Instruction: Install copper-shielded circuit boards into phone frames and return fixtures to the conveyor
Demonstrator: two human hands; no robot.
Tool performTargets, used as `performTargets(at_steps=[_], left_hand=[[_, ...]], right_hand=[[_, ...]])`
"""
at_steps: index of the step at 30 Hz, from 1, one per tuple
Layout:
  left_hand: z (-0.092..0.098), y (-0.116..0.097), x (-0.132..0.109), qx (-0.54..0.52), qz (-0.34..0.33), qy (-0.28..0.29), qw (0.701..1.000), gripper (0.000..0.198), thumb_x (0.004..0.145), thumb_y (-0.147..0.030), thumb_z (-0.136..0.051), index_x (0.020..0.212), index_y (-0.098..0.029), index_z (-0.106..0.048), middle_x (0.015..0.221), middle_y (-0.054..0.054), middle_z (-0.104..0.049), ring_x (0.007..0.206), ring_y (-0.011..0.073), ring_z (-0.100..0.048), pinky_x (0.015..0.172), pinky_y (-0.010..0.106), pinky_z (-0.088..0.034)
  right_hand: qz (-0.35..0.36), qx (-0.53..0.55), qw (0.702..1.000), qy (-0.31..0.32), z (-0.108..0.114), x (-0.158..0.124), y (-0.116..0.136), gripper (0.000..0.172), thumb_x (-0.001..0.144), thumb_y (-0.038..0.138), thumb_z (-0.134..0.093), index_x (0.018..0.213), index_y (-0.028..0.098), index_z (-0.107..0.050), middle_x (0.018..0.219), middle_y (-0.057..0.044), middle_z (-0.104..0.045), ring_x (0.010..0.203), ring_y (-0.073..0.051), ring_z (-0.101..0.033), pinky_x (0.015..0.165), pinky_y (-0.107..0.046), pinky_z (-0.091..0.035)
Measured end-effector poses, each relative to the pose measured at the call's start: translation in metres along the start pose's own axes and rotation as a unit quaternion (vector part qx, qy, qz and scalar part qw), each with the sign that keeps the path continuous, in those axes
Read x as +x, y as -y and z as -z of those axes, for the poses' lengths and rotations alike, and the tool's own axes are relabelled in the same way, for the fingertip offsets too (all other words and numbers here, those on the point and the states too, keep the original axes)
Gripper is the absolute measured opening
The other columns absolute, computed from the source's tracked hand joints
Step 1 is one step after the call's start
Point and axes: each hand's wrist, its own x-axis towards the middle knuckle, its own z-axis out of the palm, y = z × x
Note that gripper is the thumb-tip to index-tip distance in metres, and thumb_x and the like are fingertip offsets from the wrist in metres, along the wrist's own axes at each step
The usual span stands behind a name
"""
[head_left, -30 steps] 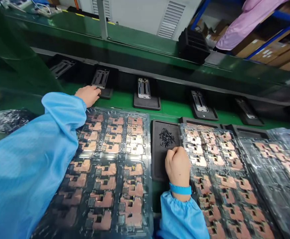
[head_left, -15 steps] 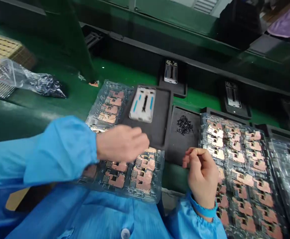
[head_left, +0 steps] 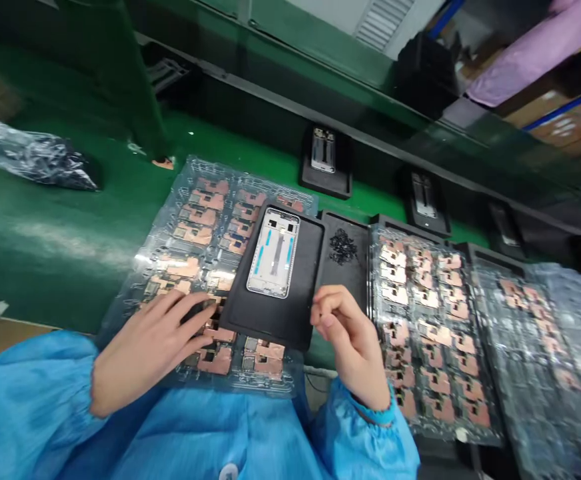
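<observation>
My left hand (head_left: 158, 340) lies palm down over a clear plastic tray (head_left: 135, 280) of copper-coloured circuit boards, fingers stretched and apart, their tips at the boards (head_left: 215, 360) left of the black tray. Thumb and fingertips of my right hand (head_left: 353, 340) are pinched together beside the black tray's right edge; whatever lies between them cannot be made out. Between both hands, the black tray (head_left: 290, 320) rests over the clear one. In it lies a silver phone frame (head_left: 274, 253) with blue strips and a grey middle band.
Small black parts (head_left: 343, 247) are heaped in another dark tray (head_left: 330, 273). To the right stand more board-filled clear trays (head_left: 435, 320). Phone frames in black trays (head_left: 325, 180) line the back. A green post (head_left: 138, 100) and a plastic bag (head_left: 45, 160) are at left.
My left hand has moved left and down from in front of the black tray to the boards, fingers now spread. The black tray sits closer to me. My right hand stays pinched.
</observation>
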Motion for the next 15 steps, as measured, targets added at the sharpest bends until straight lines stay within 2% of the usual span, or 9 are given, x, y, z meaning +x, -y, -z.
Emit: performTargets(at_steps=[3,6,9,11,13,15], left_hand=[[-0.013,0.005,-0.004,-0.071,0.044,0.028,0.996,0.034,0.106,-0.034,-0.04,0.114,-0.021,-0.07,0.133,0.012,-0.061,0.122,0.0351,-0.054,0.101,0.054,-0.046],[-0.008,0.007,0.005,-0.168,0.082,0.071,0.98,0.028,0.103,-0.042,-0.047,0.103,-0.023,-0.068,0.126,0.008,-0.063,0.118,0.0313,-0.056,0.094,0.047,-0.051],[0.008,0.014,0.017,-0.248,0.146,0.144,0.947,0.027,0.1,-0.048,-0.05,0.104,-0.027,-0.066,0.101,0.005,-0.069,0.094,0.0257,-0.065,0.074,0.035,-0.054],[0.018,0.021,0.023,-0.285,0.196,0.184,0.92,0.028,0.099,-0.048,-0.05,0.113,-0.029,-0.065,0.076,0.0,-0.066,0.071,0.0216,-0.065,0.059,0.03,-0.048],[0.026,0.028,0.027,-0.324,0.234,0.191,0.896,0.031,0.098,-0.047,-0.051,0.121,-0.03,-0.063,0.062,-0.004,-0.06,0.059,0.0195,-0.061,0.051,0.026,-0.042],[0.034,0.034,0.031,-0.356,0.247,0.178,0.884,0.031,0.096,-0.046,-0.053,0.121,-0.03,-0.063,0.059,-0.005,-0.059,0.055,0.0179,-0.059,0.048,0.025,-0.041]], right_hand=[[-0.012,0.04,0.998,0.038,-0.008,0.006,0.004,0.025,0.103,0.039,-0.053,0.088,0.021,-0.06,0.103,-0.009,-0.054,0.089,-0.023,-0.056,0.065,-0.031,-0.045],[-0.029,0.053,0.996,0.062,-0.014,0.011,0.007,0.028,0.103,0.043,-0.054,0.086,0.021,-0.059,0.105,-0.009,-0.055,0.087,-0.022,-0.056,0.064,-0.031,-0.046],[-0.025,0.047,0.995,0.088,-0.019,0.014,0.009,0.027,0.104,0.041,-0.053,0.085,0.021,-0.057,0.105,-0.009,-0.056,0.087,-0.022,-0.056,0.067,-0.031,-0.047],[-0.009,0.042,0.993,0.111,-0.022,0.016,0.01,0.025,0.105,0.037,-0.052,0.086,0.021,-0.057,0.106,-0.008,-0.056,0.087,-0.02,-0.055,0.069,-0.031,-0.047],[0.001,0.028,0.99,0.136,-0.027,0.019,0.012,0.022,0.105,0.032,-0.051,0.087,0.021,-0.057,0.108,-0.008,-0.055,0.089,-0.02,-0.055,0.071,-0.03,-0.047],[0.005,0.004,0.988,0.157,-0.034,0.023,0.015,0.02,0.105,0.027,-0.049,0.087,0.022,-0.056,0.108,-0.008,-0.056,0.088,-0.019,-0.056,0.07,-0.029,-0.047]])
